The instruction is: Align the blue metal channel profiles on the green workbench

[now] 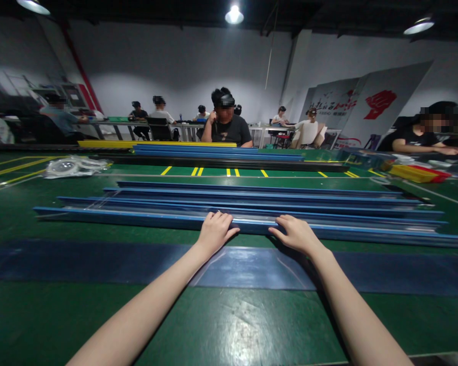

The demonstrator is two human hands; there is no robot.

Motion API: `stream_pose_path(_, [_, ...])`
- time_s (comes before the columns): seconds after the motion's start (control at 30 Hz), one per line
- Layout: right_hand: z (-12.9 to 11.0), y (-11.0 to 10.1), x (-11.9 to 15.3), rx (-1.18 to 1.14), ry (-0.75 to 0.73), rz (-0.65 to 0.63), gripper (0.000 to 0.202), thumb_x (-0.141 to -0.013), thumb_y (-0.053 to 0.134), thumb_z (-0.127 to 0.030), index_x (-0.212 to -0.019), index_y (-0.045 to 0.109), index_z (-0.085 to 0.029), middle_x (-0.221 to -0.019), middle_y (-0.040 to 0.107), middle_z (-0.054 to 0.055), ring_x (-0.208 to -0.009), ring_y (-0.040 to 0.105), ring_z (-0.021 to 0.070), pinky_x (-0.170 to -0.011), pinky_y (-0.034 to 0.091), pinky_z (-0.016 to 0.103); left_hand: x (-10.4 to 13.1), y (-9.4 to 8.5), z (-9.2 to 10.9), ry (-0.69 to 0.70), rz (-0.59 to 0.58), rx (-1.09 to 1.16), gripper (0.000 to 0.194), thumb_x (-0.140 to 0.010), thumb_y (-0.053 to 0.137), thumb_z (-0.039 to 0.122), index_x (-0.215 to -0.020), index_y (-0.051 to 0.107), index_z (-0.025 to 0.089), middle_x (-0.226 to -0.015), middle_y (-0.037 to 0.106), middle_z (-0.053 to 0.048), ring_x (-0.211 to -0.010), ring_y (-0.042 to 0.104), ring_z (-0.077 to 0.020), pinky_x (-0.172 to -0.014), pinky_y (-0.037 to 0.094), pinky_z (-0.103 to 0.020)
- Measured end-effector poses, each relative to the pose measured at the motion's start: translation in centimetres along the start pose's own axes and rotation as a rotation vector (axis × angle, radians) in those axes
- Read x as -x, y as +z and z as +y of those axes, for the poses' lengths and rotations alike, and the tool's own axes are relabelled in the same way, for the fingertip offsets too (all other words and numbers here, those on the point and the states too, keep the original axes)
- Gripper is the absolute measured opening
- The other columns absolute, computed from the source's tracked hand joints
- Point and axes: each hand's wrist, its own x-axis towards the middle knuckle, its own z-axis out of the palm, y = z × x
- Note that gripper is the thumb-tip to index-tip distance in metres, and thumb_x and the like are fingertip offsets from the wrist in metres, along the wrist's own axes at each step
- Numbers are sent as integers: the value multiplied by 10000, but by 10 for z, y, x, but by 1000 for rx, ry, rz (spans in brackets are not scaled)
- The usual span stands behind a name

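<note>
Several long blue channel-shaped strips lie side by side across the green table. My left hand point(216, 231) and my right hand point(294, 234) grip the nearest blue channel strip point(254, 226) near its middle, a short way apart. On each hand the fingers curl over the upper edge and the thumb lies along the near side. The fingertips are partly hidden behind that edge. Closer to me, a flat, shiny, see-through bluish strip point(248, 268) lies on the table under my forearms.
The green table point(145, 315) carries yellow marking lines. Farther back lie a yellow strip point(156, 144), more blue strips point(217, 152), a black bar point(229, 163) and a clear plastic bag point(74, 166). Yellow and red trays point(414, 173) stand at right. A person point(229, 127) sits opposite; others sit beyond.
</note>
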Motion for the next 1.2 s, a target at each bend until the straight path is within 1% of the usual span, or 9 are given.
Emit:
stream_pose_path(0.63, [0, -1, 1, 7, -3, 3, 359, -869, 337, -442, -833, 580, -181, -872, 619, 68, -808, 561, 175, -612, 327, 239, -1, 0, -1, -3, -31, -4, 293, -822, 476, 462, -801, 530, 175, -796, 623, -37, -775, 527, -194, -671, 303, -311])
stream_pose_path(1.2, [-1, -1, 1, 15, 7, -6, 349, -867, 349, -432, -862, 592, -181, -913, 627, 71, -839, 571, 185, -627, 343, 243, -1, 2, -2, -7, -48, -12, 307, -823, 467, 471, -793, 533, 172, -776, 609, -42, -752, 524, -196, -654, 313, -309])
